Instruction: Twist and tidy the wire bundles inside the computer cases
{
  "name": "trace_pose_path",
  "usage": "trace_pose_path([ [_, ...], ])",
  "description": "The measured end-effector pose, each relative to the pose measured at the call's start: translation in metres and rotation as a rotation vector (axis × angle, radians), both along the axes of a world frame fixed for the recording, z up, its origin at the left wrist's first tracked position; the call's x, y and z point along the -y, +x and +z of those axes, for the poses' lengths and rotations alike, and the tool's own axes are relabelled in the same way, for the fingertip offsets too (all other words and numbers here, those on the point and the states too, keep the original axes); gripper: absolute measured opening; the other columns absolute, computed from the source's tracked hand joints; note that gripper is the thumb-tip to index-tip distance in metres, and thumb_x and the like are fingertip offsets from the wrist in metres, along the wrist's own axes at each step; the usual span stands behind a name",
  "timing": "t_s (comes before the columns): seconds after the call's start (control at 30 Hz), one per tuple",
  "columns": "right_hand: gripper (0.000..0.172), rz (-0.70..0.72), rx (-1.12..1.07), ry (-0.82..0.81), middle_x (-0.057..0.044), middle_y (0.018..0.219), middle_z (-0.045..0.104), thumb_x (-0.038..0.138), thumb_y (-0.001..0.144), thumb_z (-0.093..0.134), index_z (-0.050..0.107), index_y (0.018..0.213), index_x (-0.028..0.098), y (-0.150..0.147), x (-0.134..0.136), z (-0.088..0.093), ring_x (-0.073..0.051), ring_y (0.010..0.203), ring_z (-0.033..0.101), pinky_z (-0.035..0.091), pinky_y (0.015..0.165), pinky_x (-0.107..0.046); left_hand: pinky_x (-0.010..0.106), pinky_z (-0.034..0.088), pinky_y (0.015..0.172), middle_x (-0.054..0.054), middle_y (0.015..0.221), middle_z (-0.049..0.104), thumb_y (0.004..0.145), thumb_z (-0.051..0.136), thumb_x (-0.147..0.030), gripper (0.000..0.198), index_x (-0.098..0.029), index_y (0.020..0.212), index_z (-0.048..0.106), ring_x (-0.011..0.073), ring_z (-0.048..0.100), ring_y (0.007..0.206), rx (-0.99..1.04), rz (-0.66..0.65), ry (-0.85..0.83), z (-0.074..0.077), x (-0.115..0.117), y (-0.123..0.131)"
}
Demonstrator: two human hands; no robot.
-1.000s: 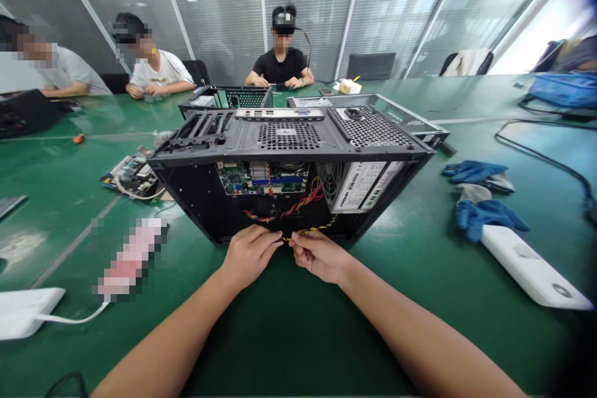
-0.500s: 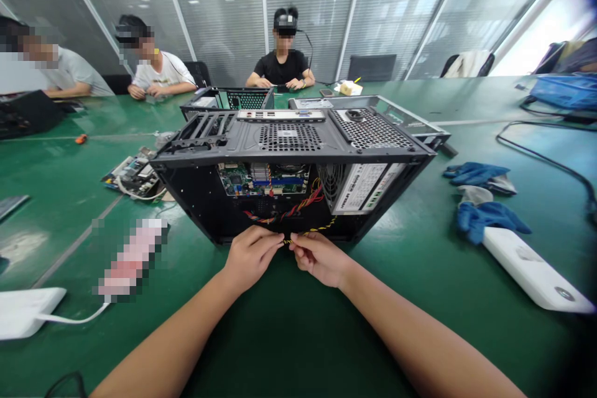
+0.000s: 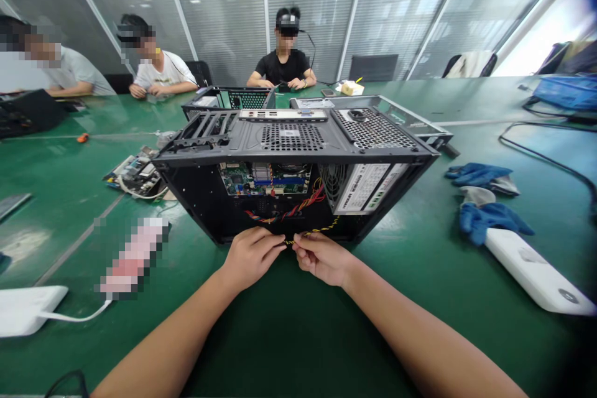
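Note:
A black computer case stands before me with its side open. Inside it are a green motherboard, a power supply with a white label, and a bundle of red, orange and black wires. From the power supply side a twisted yellow-and-black cable runs down to the case's near edge. My left hand pinches this cable, its fingertips closed. Just to the right, my right hand grips the same cable between thumb and fingers. A short stretch of cable shows between the hands.
Blue-and-grey gloves and a white power bank lie at right. Circuit boards, a blurred-out phone and a white box with a cable lie at left. Other case frames stand behind. Several people sit across the table.
Both hands stay on the cable at nearly the same spot. The right hand has shifted very slightly right, and the whole view has moved a little.

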State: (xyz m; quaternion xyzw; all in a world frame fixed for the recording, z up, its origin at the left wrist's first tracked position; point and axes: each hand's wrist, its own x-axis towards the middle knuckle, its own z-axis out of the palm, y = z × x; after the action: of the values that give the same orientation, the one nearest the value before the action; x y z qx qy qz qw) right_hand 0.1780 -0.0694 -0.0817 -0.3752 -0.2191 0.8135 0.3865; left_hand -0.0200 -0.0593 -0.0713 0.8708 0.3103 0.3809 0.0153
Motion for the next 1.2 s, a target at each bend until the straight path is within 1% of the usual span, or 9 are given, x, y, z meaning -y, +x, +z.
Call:
trace_pose_path([
  [0.17,0.036,-0.088,0.029,0.091,0.003,0.055,0.056,0.034,0.062,0.085,0.055,0.068,0.015,-0.004,0.002,0.005,-0.005,0.045,0.042,0.030,0.045,-0.020,0.021,0.050,0.053,0.002,0.069,0.068,0.085,0.065,-0.030,0.016,-0.016,0.090,0.071,0.0110,0.061,0.057,0.172,0.012,-0.428,0.007,0.000,0.005],
  [0.23,0.036,-0.106,0.043,0.120,0.003,0.054,0.055,0.035,0.062,0.084,0.055,0.067,0.015,-0.005,0.003,0.007,-0.005,0.044,0.042,0.030,0.044,-0.020,0.021,0.050,0.052,0.001,0.068,0.068,0.084,0.066,-0.029,0.015,-0.016,0.089,0.071,0.0111,0.061,0.057,0.213,0.009,-0.498,0.008,-0.001,0.006],
  [0.3,0.035,-0.098,0.056,0.119,0.004,0.051,0.053,0.036,0.063,0.083,0.057,0.065,0.013,-0.005,0.003,0.007,-0.004,0.043,0.041,0.030,0.044,-0.020,0.021,0.050,0.053,0.002,0.069,0.067,0.084,0.067,-0.028,0.014,-0.016,0.090,0.071,0.0108,0.061,0.058,0.221,0.017,-0.433,0.007,-0.001,0.006],
  [0.47,0.033,0.004,0.099,0.024,0.003,0.050,0.051,0.037,0.067,0.081,0.064,0.065,0.008,-0.001,0.001,0.004,-0.003,0.042,0.043,0.027,0.040,-0.017,0.024,0.053,0.062,0.003,0.079,0.066,0.087,0.063,-0.023,0.013,-0.018,0.096,0.070,0.0114,0.062,0.068,0.139,-0.003,-0.042,0.004,0.001,0.004],
  [0.6,0.034,0.056,0.125,-0.037,0.002,0.049,0.051,0.038,0.069,0.079,0.065,0.064,0.007,0.000,0.000,0.002,-0.003,0.040,0.044,0.025,0.038,-0.015,0.026,0.053,0.066,0.004,0.083,0.068,0.088,0.061,-0.017,0.013,-0.019,0.098,0.069,0.0130,0.063,0.073,0.082,-0.013,0.076,0.000,0.001,0.001],
  [0.8,0.030,0.013,0.058,-0.021,0.003,0.051,0.052,0.031,0.063,0.084,0.063,0.066,0.008,0.001,0.000,0.003,-0.002,0.042,0.044,0.029,0.040,-0.014,0.027,0.052,0.066,0.004,0.080,0.067,0.087,0.063,-0.022,0.014,-0.017,0.099,0.069,0.0136,0.062,0.071,0.029,-0.005,-0.002,-0.001,0.000,0.000],
  [1.03,0.038,-0.072,0.115,0.109,0.003,0.054,0.054,0.037,0.061,0.085,0.057,0.066,0.013,-0.003,0.001,0.006,-0.004,0.044,0.044,0.032,0.043,-0.018,0.021,0.049,0.057,0.001,0.073,0.067,0.085,0.064,-0.025,0.010,-0.017,0.088,0.068,0.0102,0.061,0.061,0.125,-0.005,-0.477,0.010,0.001,0.005],
  [1.1,0.039,-0.079,0.160,0.160,0.003,0.053,0.053,0.040,0.061,0.084,0.056,0.065,0.013,-0.003,0.002,0.007,-0.004,0.043,0.044,0.031,0.043,-0.019,0.021,0.049,0.058,0.001,0.073,0.067,0.085,0.064,-0.025,0.010,-0.017,0.088,0.067,0.0103,0.060,0.061,0.133,-0.012,-0.488,0.010,0.001,0.005],
  [1.2,0.039,-0.053,0.206,0.197,0.004,0.052,0.052,0.043,0.063,0.081,0.056,0.065,0.013,-0.002,0.001,0.007,-0.005,0.043,0.043,0.029,0.043,-0.020,0.025,0.050,0.063,0.002,0.078,0.066,0.087,0.062,-0.027,0.012,-0.018,0.094,0.067,0.0125,0.061,0.067,0.055,0.017,-0.331,0.004,0.000,0.003],
])
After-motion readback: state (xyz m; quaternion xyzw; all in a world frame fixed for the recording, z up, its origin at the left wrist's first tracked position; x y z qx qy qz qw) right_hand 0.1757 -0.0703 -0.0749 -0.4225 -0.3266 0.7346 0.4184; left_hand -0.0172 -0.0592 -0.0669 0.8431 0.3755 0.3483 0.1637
